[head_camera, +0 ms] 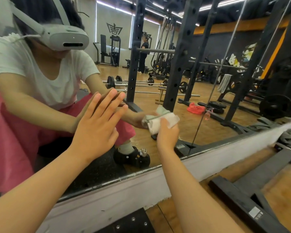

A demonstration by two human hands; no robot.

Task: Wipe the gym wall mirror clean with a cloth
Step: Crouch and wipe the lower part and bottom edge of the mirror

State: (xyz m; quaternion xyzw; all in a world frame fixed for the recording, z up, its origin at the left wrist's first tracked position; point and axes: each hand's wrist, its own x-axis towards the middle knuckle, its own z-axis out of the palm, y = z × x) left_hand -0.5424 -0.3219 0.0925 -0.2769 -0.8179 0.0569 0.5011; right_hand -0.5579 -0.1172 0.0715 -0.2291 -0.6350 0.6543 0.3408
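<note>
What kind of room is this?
A gym, most likely. The big wall mirror reflects barbells lying on a wooden floor, a black squat rack, and round weight plates.

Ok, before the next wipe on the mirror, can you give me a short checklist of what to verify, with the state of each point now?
1. Cloth held firmly: ok, the right hand is closed around the bunched white cloth.
2. Cloth on the glass: ok, it meets its own reflection on the mirror.
3. Left hand steady: ok, open and flat, fingertips against the glass.
4. Fingerprints from that hand: cannot tell, the glass under it is hidden.
5. Glass ahead of the cloth clean: cannot tell, no clear smears show.
6. Lower edge free to wipe: ok, nothing leans on the glass there.
</note>
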